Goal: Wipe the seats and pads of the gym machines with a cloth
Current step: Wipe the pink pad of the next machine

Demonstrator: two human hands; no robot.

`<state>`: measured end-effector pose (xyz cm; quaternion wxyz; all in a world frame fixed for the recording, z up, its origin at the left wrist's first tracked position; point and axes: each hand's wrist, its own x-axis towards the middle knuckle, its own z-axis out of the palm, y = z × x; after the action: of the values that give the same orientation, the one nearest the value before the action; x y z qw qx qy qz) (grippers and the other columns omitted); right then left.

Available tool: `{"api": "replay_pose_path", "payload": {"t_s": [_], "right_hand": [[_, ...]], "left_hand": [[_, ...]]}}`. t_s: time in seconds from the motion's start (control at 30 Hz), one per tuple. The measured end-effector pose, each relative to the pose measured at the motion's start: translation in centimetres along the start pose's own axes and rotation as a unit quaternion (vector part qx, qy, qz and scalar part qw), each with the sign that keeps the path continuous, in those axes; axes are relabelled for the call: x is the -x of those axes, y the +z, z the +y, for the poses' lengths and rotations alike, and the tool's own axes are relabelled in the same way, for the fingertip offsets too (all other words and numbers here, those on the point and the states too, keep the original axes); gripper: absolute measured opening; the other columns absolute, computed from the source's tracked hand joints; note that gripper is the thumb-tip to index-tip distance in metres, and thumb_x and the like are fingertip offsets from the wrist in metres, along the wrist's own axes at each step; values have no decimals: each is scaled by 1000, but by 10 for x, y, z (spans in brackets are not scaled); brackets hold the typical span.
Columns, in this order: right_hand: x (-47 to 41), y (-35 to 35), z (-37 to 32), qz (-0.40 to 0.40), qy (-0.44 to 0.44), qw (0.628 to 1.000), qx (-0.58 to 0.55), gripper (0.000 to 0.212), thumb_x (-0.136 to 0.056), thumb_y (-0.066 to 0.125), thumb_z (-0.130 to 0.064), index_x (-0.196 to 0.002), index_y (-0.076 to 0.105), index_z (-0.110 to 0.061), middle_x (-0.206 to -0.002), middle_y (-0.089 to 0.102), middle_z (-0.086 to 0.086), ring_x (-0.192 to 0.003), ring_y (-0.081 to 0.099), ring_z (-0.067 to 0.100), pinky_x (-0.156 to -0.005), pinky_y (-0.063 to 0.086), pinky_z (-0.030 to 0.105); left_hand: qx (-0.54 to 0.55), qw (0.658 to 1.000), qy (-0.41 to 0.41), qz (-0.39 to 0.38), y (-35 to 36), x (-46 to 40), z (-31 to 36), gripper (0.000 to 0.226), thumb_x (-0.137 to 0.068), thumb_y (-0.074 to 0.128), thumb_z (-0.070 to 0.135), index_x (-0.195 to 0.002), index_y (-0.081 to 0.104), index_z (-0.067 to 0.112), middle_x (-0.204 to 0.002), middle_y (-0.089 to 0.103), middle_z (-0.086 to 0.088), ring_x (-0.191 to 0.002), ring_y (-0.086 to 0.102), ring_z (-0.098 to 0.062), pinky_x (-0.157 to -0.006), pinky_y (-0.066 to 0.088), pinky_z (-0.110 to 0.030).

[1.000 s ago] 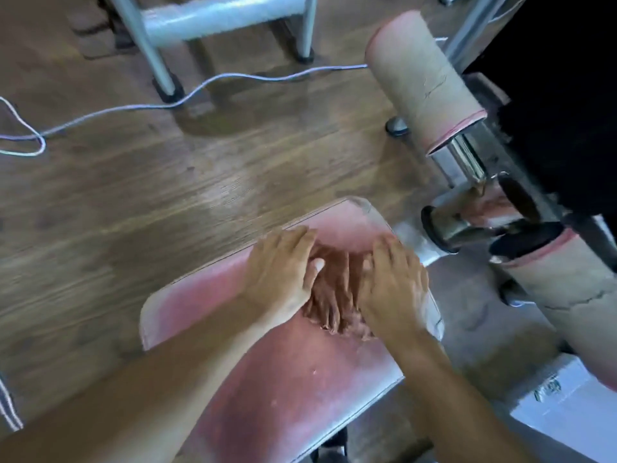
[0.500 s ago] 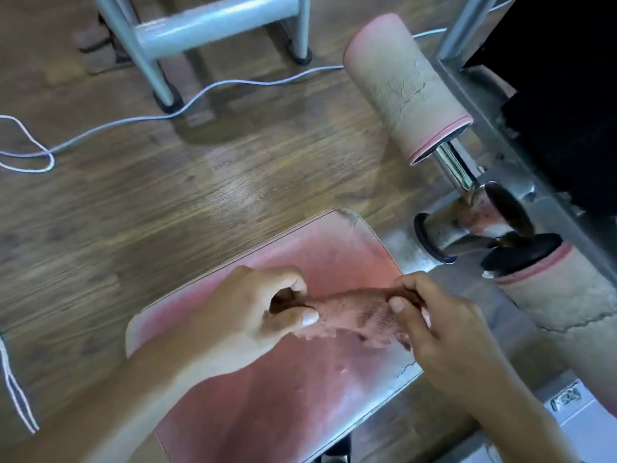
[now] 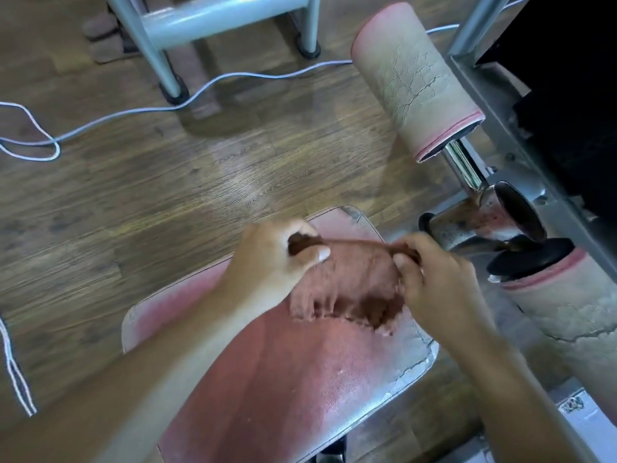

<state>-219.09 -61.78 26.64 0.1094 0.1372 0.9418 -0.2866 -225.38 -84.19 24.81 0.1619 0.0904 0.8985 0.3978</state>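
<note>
Two bare forearms — no sleeves, no gloves

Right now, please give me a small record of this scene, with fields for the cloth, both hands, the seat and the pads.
cloth: reddish-brown fuzzy cloth, stretched between both hands, hanging onto the seat
left hand: pinches the cloth's left top corner
right hand: pinches the right top corner
seat: worn red padded seat, cracked at its right edge
pads: two cracked beige roller pads

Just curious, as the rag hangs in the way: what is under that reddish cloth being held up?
The cloth, held by the left hand and right hand, hangs over the worn red seat. The seat patch right behind it is hidden.
</note>
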Motion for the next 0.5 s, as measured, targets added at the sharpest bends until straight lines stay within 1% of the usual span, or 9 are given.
{"api": "replay_pose_path", "payload": {"t_s": [0.03, 0.07, 0.1, 0.13, 0.2, 0.23, 0.3, 0.4, 0.5], "right_hand": [[-11, 11, -1, 10, 19, 999, 37, 32, -96, 60, -17, -127, 54, -22, -115, 66, 4, -108, 61, 30, -87, 48, 34], [-18, 19, -4, 19, 19, 997, 74, 45, -95, 61, -18, -138, 45, -22, -130, 58, 9, -119, 55, 33, -96, 46, 45], [-20, 27, -8, 31, 4, 995, 89, 53, -94, 62, -18, -143, 39, -21, -138, 52, 12, -126, 50, 34, -101, 44, 52], [-18, 35, -16, 45, -21, 995, 84, 53, -94, 62, -18, -142, 40, -19, -141, 50, 13, -128, 48, 35, -103, 43, 54], [-12, 52, -27, 76, -55, 994, 61, 43, -94, 56, -21, -136, 51, -13, -138, 53, 15, -125, 51, 37, -102, 45, 55], [-10, 63, -30, 81, -55, 993, 67, 42, -95, 51, -26, -134, 55, -11, -137, 54, 16, -125, 51, 38, -102, 45, 55], [-10, 86, -35, 44, -53, 992, 110, 51, -95, 40, -38, -137, 55, -11, -141, 52, 18, -132, 47, 41, -108, 39, 60], [-14, 111, -35, -1, -49, 980, 192, 63, -99, 28, -53, -151, 40, -19, -157, 37, 15, -147, 28, 41, -112, 22, 68], [-9, 120, -28, -13, -62, 968, 243, 62, -101, 23, -59, -157, 23, -32, -165, 21, 11, -151, 15, 42, -113, 10, 73]], "left_hand": [[-25, 999, 2, 19, 6, -9, 3, 27, -86, 76, 32, -109, 69, 22, -90, 69, 11, -75, 62, 2, -72, 47, -17], [-63, 998, -5, 18, 14, -15, 1, 40, -88, 73, 34, -124, 61, 22, -110, 67, 6, -96, 64, -6, -87, 49, -24], [-93, 995, -13, 23, 18, -18, -2, 48, -91, 69, 34, -134, 52, 20, -127, 59, 1, -114, 58, -15, -97, 46, -31], [-110, 993, -6, 51, 20, -17, -7, 50, -93, 65, 31, -138, 48, 17, -135, 52, -3, -122, 52, -20, -100, 44, -35], [-114, 986, 33, 114, 23, -6, -21, 42, -94, 60, 25, -133, 52, 11, -129, 54, -7, -117, 54, -24, -96, 47, -35], [-111, 986, 43, 113, 23, 1, -27, 40, -94, 58, 26, -131, 53, 12, -127, 55, -7, -115, 54, -26, -95, 48, -37], [-132, 987, 55, 65, 24, 17, -45, 43, -94, 50, 35, -132, 51, 16, -128, 55, -4, -115, 53, -26, -95, 49, -45], [-224, 971, 76, -8, 23, 31, -70, 49, -99, 39, 42, -139, 48, 16, -140, 51, -4, -124, 51, -25, -98, 48, -46], [-285, 957, 42, -34, 22, 33, -85, 61, -102, 28, 47, -148, 41, 9, -154, 41, -11, -139, 43, -30, -109, 42, -47]]}}
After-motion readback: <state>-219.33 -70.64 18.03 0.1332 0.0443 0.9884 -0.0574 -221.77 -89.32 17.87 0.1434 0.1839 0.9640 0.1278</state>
